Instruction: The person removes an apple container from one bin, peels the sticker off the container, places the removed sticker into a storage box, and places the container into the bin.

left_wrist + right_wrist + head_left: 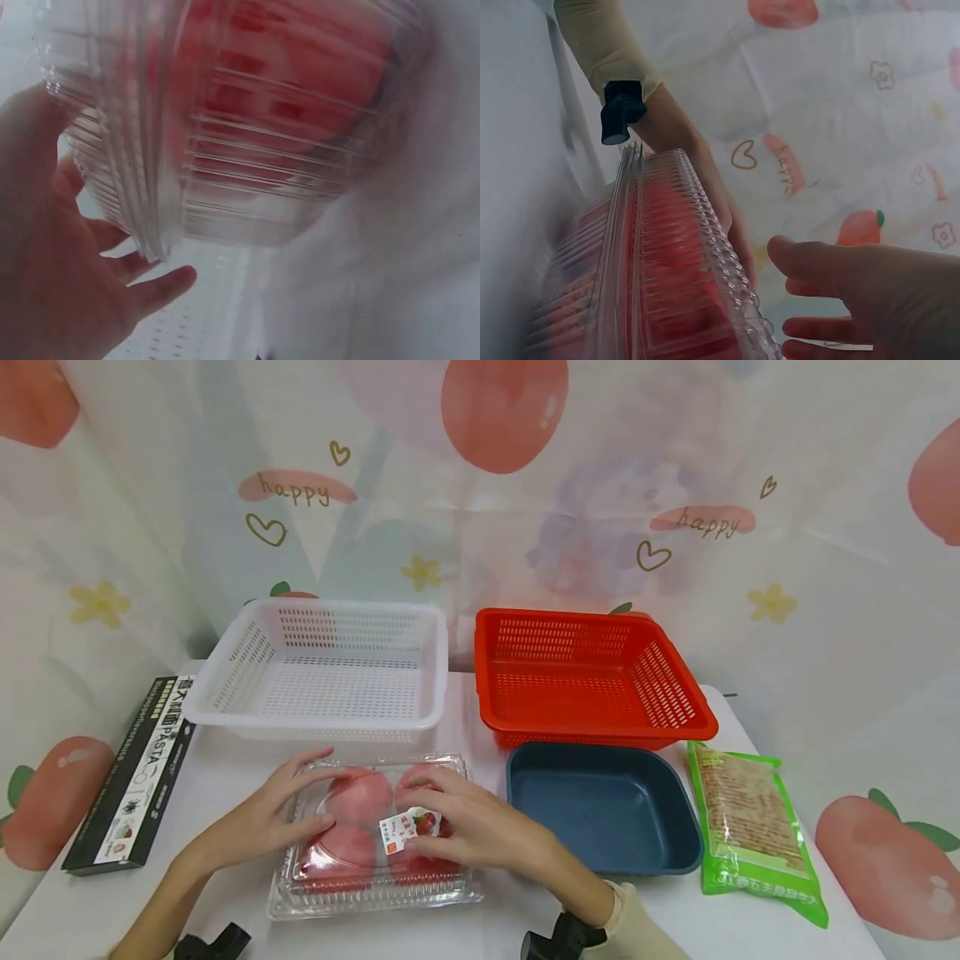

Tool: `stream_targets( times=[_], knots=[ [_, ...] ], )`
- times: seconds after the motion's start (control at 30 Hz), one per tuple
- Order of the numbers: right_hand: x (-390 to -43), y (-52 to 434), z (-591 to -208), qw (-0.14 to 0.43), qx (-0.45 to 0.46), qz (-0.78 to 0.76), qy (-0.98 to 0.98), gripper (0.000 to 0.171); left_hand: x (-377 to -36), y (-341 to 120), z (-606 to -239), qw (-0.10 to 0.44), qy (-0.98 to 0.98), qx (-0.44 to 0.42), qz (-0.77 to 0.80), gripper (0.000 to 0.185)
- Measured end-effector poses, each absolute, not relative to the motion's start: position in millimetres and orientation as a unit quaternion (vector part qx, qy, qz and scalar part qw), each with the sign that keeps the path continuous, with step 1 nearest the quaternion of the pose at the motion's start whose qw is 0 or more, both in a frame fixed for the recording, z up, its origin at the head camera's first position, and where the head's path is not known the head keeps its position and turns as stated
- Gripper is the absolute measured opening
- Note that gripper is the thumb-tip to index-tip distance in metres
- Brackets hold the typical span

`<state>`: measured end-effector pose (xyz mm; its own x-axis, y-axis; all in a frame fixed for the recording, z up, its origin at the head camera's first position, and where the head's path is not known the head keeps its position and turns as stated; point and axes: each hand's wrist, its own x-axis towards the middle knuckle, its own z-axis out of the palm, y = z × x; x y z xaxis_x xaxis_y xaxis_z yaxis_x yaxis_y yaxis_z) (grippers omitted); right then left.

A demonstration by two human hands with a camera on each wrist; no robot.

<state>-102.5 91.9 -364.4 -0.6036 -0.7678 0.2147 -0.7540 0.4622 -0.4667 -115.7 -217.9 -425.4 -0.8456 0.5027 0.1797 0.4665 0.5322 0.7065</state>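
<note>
A clear plastic clamshell box (pixel 375 902) holds several round, pinkish-red fruits (pixel 362 797) and stands on the white table in the head view. A small white label (pixel 408 829) with a fruit picture is on its lid. My left hand (pixel 288 810) lies at the lid's left side, thumb and fingers spread. In the left wrist view, its fingers reach along the box's ribbed wall (pixel 247 142). My right hand (pixel 468 827) is over the lid's right part, fingers lightly bent beside the label. In the right wrist view, that hand (pixel 862 292) shows loose fingers near the lid's edge.
Behind the box stand a white perforated basket (pixel 330 727) and a red one (pixel 592 727). To the right are a dark blue tub (pixel 600 810) and a green packet (pixel 757 827). A black-and-white pasta box (pixel 138 777) lies at the left. A printed cloth (pixel 480 543) hangs behind.
</note>
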Motion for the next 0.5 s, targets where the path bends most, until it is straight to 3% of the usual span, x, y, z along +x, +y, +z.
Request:
stream_targets(
  times=[0.23, 0.5],
  knots=[
    [-113.1, 72.5, -367.4, 0.024, -0.496, -0.218, 0.840, 0.036, -123.0, -215.4, -431.4, 0.008, 0.859, 0.283, 0.426, 0.065],
    [-124.9, 61.6, -370.8, 0.061, -0.513, -0.193, 0.834, 0.031, -129.5, -212.0, -438.3, 0.016, 0.847, 0.270, 0.458, 0.058]
  ],
)
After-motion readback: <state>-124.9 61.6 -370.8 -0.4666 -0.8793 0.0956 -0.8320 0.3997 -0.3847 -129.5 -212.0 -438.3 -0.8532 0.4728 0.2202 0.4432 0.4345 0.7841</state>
